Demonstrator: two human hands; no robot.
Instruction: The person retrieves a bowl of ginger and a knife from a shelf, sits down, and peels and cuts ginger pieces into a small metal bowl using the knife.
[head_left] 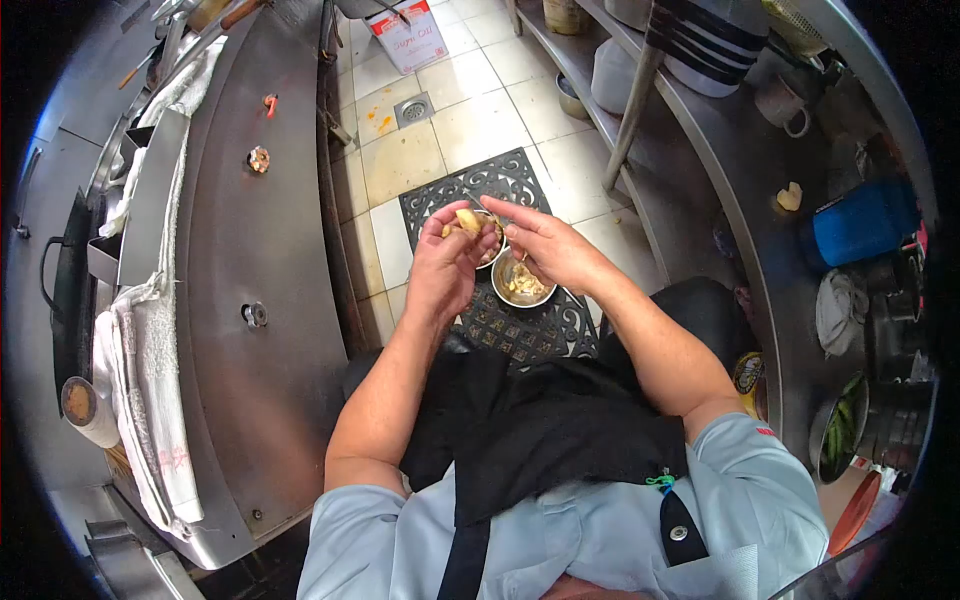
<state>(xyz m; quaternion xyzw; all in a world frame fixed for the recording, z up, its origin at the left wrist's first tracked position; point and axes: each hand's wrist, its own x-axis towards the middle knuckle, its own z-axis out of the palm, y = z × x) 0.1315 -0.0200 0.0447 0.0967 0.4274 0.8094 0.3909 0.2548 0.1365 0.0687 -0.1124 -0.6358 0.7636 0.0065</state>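
My left hand is closed around a pale yellow piece of food, possibly garlic or ginger. Close beside it is my right hand, its index finger reaching toward that piece and its other fingers curled. A thin dark edge shows near the right fingertips, but I cannot make out what it is. Below the right hand sits a metal bowl with pale yellow pieces in it. A second bowl, partly hidden by my hands, holds pinkish, skin-like bits. Both bowls are low down, over the black patterned mat.
A steel counter with drain holes runs along the left, with white towels on its far side. Steel shelves on the right carry a blue container and pots. A white box and a floor drain lie ahead.
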